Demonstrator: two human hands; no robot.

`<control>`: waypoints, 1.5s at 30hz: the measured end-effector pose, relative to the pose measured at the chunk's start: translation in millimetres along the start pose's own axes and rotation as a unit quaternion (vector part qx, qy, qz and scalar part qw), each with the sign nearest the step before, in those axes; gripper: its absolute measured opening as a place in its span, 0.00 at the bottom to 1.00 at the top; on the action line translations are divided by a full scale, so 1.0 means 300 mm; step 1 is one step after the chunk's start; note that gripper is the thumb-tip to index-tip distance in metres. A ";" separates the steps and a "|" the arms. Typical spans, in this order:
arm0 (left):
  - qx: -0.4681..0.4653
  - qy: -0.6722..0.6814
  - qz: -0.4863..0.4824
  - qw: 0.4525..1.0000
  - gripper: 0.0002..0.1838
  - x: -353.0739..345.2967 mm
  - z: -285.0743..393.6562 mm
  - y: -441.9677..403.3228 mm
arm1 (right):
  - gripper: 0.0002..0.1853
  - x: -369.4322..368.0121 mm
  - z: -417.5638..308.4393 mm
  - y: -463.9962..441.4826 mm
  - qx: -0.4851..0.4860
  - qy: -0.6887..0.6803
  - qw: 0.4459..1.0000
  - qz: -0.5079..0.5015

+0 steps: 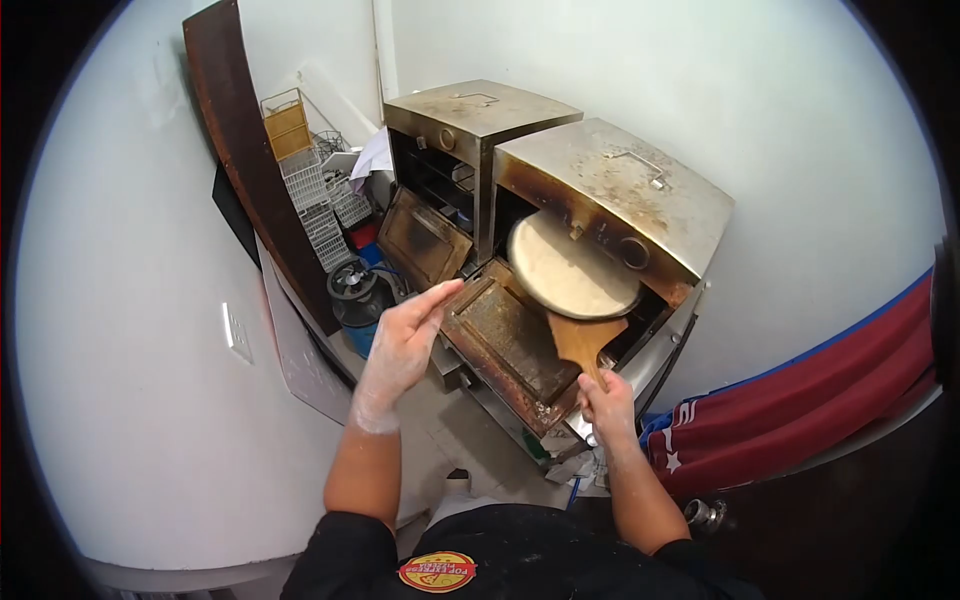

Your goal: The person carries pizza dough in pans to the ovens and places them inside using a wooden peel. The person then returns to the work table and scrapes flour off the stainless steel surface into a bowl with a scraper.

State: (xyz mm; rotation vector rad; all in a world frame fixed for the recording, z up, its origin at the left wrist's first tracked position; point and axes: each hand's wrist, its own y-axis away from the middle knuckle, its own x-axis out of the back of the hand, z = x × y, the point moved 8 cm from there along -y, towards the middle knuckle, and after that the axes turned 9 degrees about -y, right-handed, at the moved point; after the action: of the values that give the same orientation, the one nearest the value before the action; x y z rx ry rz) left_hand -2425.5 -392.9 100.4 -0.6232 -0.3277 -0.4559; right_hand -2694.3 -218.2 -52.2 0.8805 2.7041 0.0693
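Note:
My right hand [608,405] is wrapped round the handle of a wooden pizza peel [582,338]. On the peel's far end rests a round pan of pale, flat dough [570,268], its far part at the mouth of the right-hand metal oven [615,180]. That oven's door [515,335] hangs down, scorched and greasy. My left hand [405,335], dusted with flour, is raised with its fingers stretched out, over the near left corner of the lowered door. It holds nothing. Whether the pan touches the oven inside is hidden.
A second metal oven [480,105] stands at the left with its door [425,240] lowered. Beside it are a gas cylinder [360,300] and white wire baskets [315,205]. A dark curved board [250,150] leans on the left wall. Red-and-blue cloth [800,405] lies at the right.

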 end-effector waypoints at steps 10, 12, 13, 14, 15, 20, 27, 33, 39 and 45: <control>-0.157 -0.424 -0.287 0.845 0.32 -0.312 0.028 -0.093 | 0.10 -0.047 0.048 0.217 -0.113 0.125 0.971 -0.167; -0.153 -0.457 -0.295 0.825 0.35 -0.332 -0.035 -0.098 | 0.10 -0.057 0.063 0.224 -0.112 0.133 0.968 -0.179; -0.140 -0.477 -0.316 0.808 0.37 -0.343 -0.067 -0.091 | 0.10 -0.059 0.078 0.233 -0.113 0.142 0.966 -0.186; -0.127 -0.494 -0.337 0.791 0.39 -0.356 -0.098 -0.079 | 0.11 -0.057 0.091 0.242 -0.116 0.151 0.963 -0.191; -0.115 -0.510 -0.358 0.773 0.41 -0.368 -0.128 -0.067 | 0.11 -0.051 0.097 0.246 -0.115 0.152 0.963 -0.191; -0.106 -0.476 -0.372 0.790 0.44 -0.396 -0.139 -0.020 | 0.11 -0.022 0.117 0.253 -0.106 0.175 0.956 -0.213; -0.142 -0.460 -0.384 0.788 0.42 -0.483 -0.115 0.010 | 0.10 -0.021 0.088 0.274 -0.087 0.146 0.963 -0.209; -0.164 -0.380 -0.283 0.865 0.31 -0.392 0.059 -0.036 | 0.07 0.028 0.144 0.229 -0.166 -0.046 0.975 -0.137; -0.008 -0.108 -0.152 0.982 0.24 -0.151 0.198 0.001 | 0.09 0.068 0.138 -0.006 -0.103 -0.077 0.991 -0.048; -0.028 -0.084 -0.134 0.987 0.23 -0.135 0.163 0.022 | 0.10 -0.002 0.120 -0.124 -0.066 -0.112 0.991 0.013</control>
State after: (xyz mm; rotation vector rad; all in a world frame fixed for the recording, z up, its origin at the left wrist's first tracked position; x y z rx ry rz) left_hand -2464.5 -345.1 117.6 -0.6773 -0.5648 -0.6738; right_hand -2704.5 -250.4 -91.3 0.8319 2.4496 0.1443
